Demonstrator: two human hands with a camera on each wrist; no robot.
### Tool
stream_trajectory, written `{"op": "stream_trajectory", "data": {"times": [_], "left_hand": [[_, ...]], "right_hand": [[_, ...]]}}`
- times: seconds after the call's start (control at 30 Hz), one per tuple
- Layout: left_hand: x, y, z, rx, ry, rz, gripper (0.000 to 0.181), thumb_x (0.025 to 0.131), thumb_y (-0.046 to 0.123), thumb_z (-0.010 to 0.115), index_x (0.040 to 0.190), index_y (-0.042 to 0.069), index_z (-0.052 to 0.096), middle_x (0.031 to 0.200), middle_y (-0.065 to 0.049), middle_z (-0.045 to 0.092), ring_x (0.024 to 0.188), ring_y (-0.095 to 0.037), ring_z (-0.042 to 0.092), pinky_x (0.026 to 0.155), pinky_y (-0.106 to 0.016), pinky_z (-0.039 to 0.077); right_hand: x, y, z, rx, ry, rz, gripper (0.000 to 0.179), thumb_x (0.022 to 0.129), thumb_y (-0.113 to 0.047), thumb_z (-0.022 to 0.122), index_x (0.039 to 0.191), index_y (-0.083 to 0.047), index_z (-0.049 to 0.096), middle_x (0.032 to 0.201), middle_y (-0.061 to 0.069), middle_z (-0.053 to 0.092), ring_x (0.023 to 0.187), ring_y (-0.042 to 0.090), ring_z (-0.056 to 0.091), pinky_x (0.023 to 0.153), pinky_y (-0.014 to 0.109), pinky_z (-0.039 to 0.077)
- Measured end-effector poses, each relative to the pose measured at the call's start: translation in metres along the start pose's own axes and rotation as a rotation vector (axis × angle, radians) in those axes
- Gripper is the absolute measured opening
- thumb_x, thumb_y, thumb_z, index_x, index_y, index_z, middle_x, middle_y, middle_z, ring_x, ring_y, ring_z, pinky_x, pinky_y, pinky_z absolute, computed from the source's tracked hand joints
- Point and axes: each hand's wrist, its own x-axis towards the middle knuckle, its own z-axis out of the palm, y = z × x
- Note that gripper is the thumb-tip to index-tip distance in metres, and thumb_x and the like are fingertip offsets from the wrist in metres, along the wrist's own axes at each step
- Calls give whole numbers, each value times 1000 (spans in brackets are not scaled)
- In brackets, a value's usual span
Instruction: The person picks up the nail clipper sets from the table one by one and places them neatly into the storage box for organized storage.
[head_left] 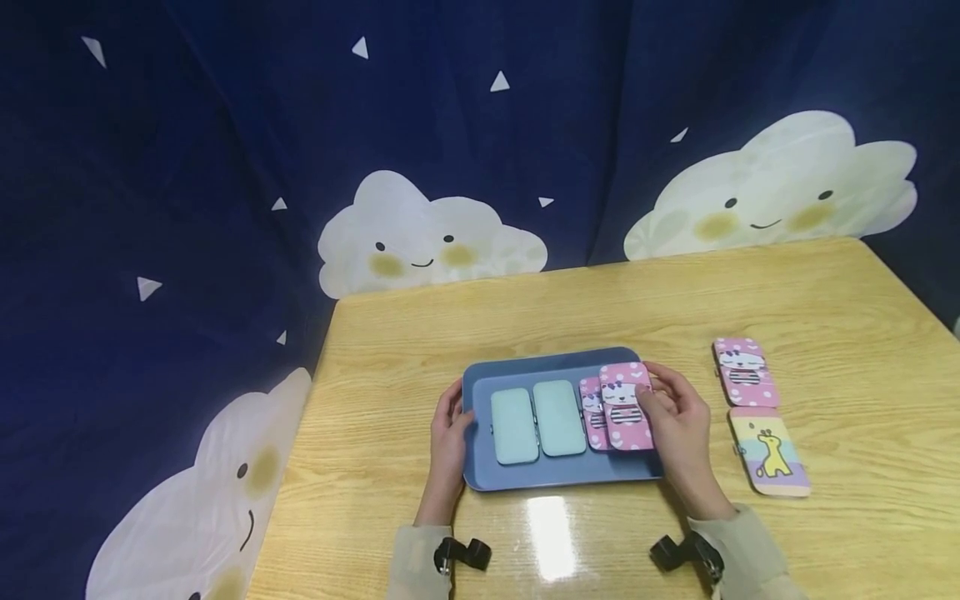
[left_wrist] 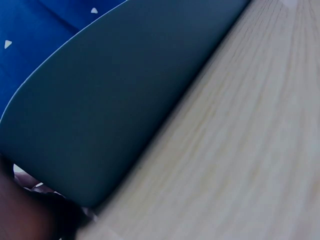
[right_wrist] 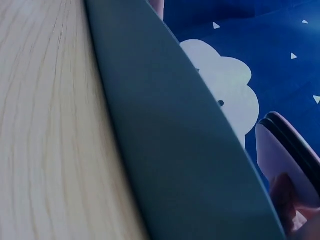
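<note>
A blue-grey tray (head_left: 562,477) lies on the table in the head view. At its left end my left hand (head_left: 448,446) grips the rim, thumb over the edge and fingers outside. My right hand (head_left: 684,429) pinches a small pink case (head_left: 626,421) with a cartoon animal face above the tray's right end. This case, also at the edge of the right wrist view (right_wrist: 287,160), partly covers another pink case (head_left: 590,392) in the tray. To their left lie two pale mint cases (head_left: 514,427), side by side. The left wrist view shows mostly the tray's side (left_wrist: 115,100).
Right of the tray, a pink case (head_left: 746,375) and a case with a yellow giraffe (head_left: 772,454) lie on the wooden table (head_left: 390,358). A dark blue curtain (head_left: 465,125) with smiling clouds hangs behind and to the left.
</note>
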Motion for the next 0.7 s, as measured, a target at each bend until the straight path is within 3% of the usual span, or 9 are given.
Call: {"op": "stream_trajectory", "data": {"times": [0.37, 0.7], "left_hand": [[-1, 0, 0, 4, -5, 5, 55, 93, -3, 46, 147, 7, 44, 148, -14, 46, 141, -28, 37, 113, -44, 29], [-2, -2, -1, 14, -3, 4, 55, 93, -2, 46, 147, 9, 45, 147, -12, 47, 140, -26, 39, 112, -42, 31]], "right_hand": [[-5, -1, 9, 54, -29, 15, 34, 90, 9, 60, 124, 5, 63, 92, 3, 67, 67, 5, 60, 57, 16, 48], [-7, -1, 15, -24, -53, 27, 36, 93, 3, 60, 129, 4, 60, 98, 0, 69, 75, 4, 63, 66, 15, 51]]}}
